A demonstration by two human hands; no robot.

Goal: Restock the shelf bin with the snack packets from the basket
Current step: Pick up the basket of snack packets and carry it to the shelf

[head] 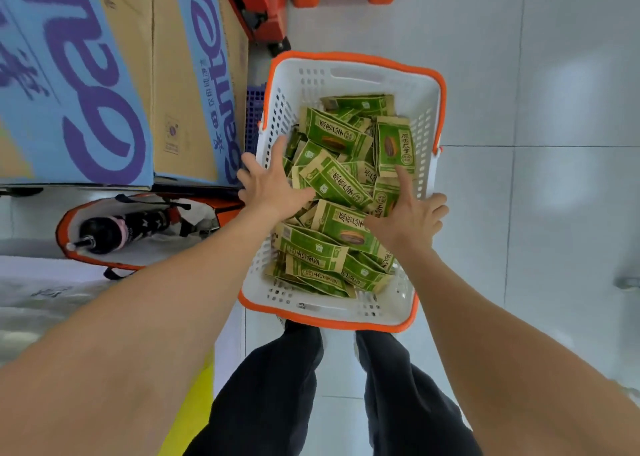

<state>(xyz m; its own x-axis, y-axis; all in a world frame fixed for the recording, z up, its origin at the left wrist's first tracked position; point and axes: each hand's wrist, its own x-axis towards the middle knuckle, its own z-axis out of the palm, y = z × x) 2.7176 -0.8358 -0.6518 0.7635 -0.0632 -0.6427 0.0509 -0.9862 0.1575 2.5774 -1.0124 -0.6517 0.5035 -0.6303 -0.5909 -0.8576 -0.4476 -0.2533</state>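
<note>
Plainly, left hand (pixel 270 187) and right hand (pixel 412 218) — grip released — hover over packets (pixel 334 181) in basket (pixel 346 311).

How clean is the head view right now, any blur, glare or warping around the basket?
Head view: packets in the basket are sharp at centre, print legible; left hand fingertips are slightly motion-smeared, right hand crisp; wide-angle warping stretches the forearms and bends the cardboard boxes; soft glare patches on the floor tiles.

Cardboard boxes (pixel 162 74) (blue-printed) beside an orange bag (pixel 149 251).
</note>
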